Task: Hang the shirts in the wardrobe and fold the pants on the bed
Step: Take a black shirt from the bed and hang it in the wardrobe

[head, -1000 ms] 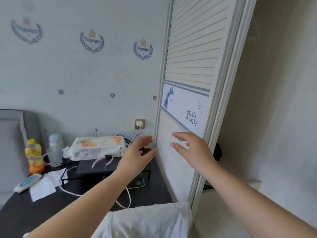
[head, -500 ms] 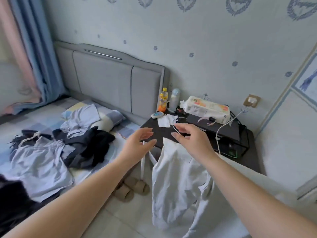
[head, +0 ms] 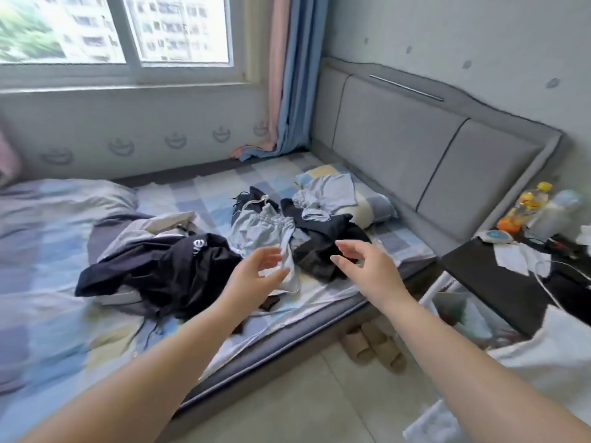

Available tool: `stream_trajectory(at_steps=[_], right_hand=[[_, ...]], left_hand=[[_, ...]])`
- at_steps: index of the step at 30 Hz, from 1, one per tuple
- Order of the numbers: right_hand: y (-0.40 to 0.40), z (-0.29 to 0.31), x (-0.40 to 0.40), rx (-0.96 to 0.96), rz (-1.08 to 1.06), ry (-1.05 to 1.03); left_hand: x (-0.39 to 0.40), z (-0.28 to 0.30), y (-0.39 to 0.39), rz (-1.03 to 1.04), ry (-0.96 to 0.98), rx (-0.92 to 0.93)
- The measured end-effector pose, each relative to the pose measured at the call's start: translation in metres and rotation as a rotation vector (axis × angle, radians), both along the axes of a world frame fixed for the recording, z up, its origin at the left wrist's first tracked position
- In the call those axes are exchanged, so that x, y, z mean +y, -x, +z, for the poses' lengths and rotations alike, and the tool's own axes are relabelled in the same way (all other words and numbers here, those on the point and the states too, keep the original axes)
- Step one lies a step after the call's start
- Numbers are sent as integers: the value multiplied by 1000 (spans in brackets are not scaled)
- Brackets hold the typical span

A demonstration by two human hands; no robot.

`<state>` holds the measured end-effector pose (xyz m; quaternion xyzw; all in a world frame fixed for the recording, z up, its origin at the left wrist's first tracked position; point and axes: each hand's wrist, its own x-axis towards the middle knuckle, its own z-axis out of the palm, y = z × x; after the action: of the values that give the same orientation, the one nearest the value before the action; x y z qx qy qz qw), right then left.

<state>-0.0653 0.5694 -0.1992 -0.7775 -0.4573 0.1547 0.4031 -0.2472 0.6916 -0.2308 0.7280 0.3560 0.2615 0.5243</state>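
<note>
The bed (head: 80, 238) is the biggest thing I see. It has a sheet with blue, white and yellow squares, and a gray padded headboard (head: 415, 148) stands at about 2 o'clock from the middle of the bed.

The clothes lie in a messy pile in the middle of the bed. At 9 o'clock in the pile is a big black top (head: 166, 270) with white letters on it, all bunched up. Right beside it, at the center, are light gray pants (head: 265, 231) with a drawstring at the waist, wrinkled and lying flat. At 3 o'clock from those is a dark black piece of clothing (head: 323, 241), crumpled, touching the gray pants. At 1 o'clock a small light blue-gray piece (head: 326, 193) rests partly on a pillow (head: 367, 203).

A dark table (head: 499, 282) is at 3 o'clock, just beside the bed, with an orange bottle (head: 524, 206) on it. Tan slippers (head: 374, 346) sit on the floor at 5 o'clock, near the bed's edge.

My left hand (head: 252, 276) reaches out over the lower edge of the gray pants. Its grip is released, fingers loose and a bit bent, holding nothing. My right hand (head: 367, 266) reaches over the dark piece, at 3 o'clock from my left hand. Its grip is released too, fingers spread and empty.
</note>
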Motion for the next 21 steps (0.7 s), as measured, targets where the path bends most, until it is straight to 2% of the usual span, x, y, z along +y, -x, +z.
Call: stream_trajectory(at_steps=[3,11,21], right_hand=[[47,-20,66,42,72,39],[136,-62,176,146,231,126],[162,-105,285,169,366,212]], left_hand=[[51,-18,66,80,19,45],[138,-52,186,293,146,100],[217,-88,218,437,259,137]])
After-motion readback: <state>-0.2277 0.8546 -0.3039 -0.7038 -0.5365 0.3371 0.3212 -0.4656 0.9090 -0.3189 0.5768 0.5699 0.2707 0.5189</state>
